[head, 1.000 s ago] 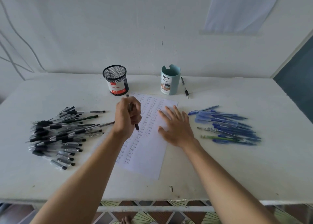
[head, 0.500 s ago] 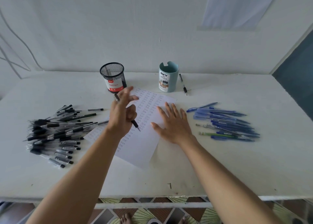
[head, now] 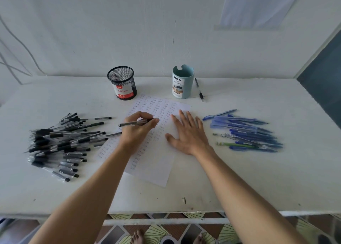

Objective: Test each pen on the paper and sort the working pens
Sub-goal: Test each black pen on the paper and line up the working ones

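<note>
The pen (head: 132, 123) is a slim stick with a clear, greyish barrel and a dark end. It lies almost level in the left hand (head: 137, 131), whose thumb and curled fingers pinch it near the writing end. Its tail points out past the left side of that hand, and its tip is hidden behind the fingers over the paper (head: 153, 166).

The paper is a white sheet set at a slant under both hands, covered in columns of small repeated pen marks too fine to read. The right hand (head: 188, 134) lies flat on it with fingers straight and spread, just to the right of the left hand.

Well to the left of the left hand is a heap of black pens (head: 60, 142) with clear barrels and black grips. To the right of the right hand lies a looser pile of blue pens (head: 247, 133).

Beyond the left hand stands a black wire-mesh cup (head: 122, 82) with a red and white label reading "Ball Pens". Beyond the right hand is a smooth teal cup (head: 182, 82) marked "DIY DESK ORGANIZER", and a single black pen (head: 199, 90) lies beside it. All of this rests on a scuffed white table (head: 258, 179).
</note>
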The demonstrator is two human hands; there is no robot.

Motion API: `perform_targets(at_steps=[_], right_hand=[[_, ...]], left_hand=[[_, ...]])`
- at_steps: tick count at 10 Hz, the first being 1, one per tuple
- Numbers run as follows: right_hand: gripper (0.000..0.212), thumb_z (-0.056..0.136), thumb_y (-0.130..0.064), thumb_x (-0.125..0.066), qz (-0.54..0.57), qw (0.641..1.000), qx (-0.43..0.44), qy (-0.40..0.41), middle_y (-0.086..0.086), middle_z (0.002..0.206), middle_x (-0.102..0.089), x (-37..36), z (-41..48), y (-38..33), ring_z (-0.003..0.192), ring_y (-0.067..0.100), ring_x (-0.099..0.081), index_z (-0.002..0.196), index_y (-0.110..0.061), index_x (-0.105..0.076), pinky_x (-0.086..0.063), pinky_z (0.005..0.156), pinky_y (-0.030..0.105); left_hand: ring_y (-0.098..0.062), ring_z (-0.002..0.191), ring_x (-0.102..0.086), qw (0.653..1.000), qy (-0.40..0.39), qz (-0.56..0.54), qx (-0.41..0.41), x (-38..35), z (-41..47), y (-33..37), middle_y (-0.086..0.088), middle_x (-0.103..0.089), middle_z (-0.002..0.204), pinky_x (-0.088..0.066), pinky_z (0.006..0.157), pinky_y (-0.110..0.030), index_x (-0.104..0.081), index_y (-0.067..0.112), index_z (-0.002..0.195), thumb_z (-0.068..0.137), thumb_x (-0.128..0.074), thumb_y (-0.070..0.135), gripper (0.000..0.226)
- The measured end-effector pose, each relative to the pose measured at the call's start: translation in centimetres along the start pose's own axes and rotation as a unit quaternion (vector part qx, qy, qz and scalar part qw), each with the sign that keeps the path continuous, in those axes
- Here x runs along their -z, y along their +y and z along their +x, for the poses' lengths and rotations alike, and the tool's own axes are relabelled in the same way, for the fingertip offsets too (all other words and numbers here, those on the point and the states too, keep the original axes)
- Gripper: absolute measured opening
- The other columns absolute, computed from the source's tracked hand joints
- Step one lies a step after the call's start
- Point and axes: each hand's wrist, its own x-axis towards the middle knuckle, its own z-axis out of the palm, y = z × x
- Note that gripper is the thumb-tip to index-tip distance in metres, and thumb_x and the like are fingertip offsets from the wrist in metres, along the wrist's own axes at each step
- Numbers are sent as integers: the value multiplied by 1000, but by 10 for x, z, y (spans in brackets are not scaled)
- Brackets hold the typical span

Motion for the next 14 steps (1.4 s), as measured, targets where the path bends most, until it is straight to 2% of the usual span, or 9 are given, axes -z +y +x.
perform_targets(at_steps=[1,2,3,4,6,8,10,12,14], right_hand=[[79,94,-66,-31,-1,1000,-1,6,1,167,8,0,0,0,153,21,12,159,-31,-4,7,122,48],[79,94,-66,-30,2,1000,-2,5,1,167,9,-1,0,0,153,21,13,159,-31,-3,8,122,48],[79,94,-67,-30,3,1000,-2,5,0,167,9,-2,0,0,153,21,13,159,-31,-3,8,122,48],[79,94,-67,-30,5,1000,-2,7,0,167,9,-2,0,0,153,21,13,159,-31,-3,8,122,48],[79,94,-67,-30,3,1000,-3,6,0,167,9,-2,0,-1,153,21,13,159,-31,-3,8,122,48],[79,94,-66,-30,2,1000,-3,6,0,167,9,0,0,-1,153,21,13,159,-30,-3,7,122,48],[79,94,-66,-31,2,1000,-5,9,0,167,8,-1,0,-1,153,22,12,159,-31,-4,7,122,48],[79,94,-66,-32,2,1000,-6,13,0,167,7,-2,0,-1,153,21,11,159,-31,-4,7,122,48],[79,94,-66,-32,6,1000,-4,13,0,167,8,-1,0,-1,153,21,12,159,-31,-4,8,122,47]], left_hand=[[-18,49,-61,998,9,66,0,-1,-2,3,-10,-72,70,-50,49,-26,-61,5,82,85,-78,11,18],[-16,41,-49,995,23,101,0,-3,-4,3,-13,-63,55,-39,42,-25,-48,-7,69,79,-68,-4,23],[-18,46,-40,993,39,110,-4,-2,-4,2,1,-40,46,-34,47,-30,-35,7,57,67,-59,-3,28],[-18,54,-38,986,33,163,-15,-3,-4,3,-1,-38,50,-31,51,-32,-33,13,55,67,-57,-6,32],[-18,54,-34,982,24,189,-14,-4,-1,-1,-2,-34,52,-28,52,-31,-29,16,55,68,-54,-9,38],[-18,56,-29,975,1,220,-41,-3,1,-4,-5,-29,56,-25,53,-34,-28,15,56,67,-53,-5,33],[-18,56,-34,979,11,203,-29,-4,2,-6,-5,-31,57,-29,53,-34,-31,15,57,69,-52,-9,34],[-17,54,-30,975,5,217,-43,-3,2,-8,-3,-30,55,-25,53,-33,-26,19,55,67,-54,-8,41],[-17,56,-28,974,5,220,-47,-5,3,-8,-3,-28,56,-23,54,-33,-26,18,57,68,-53,-8,39]])
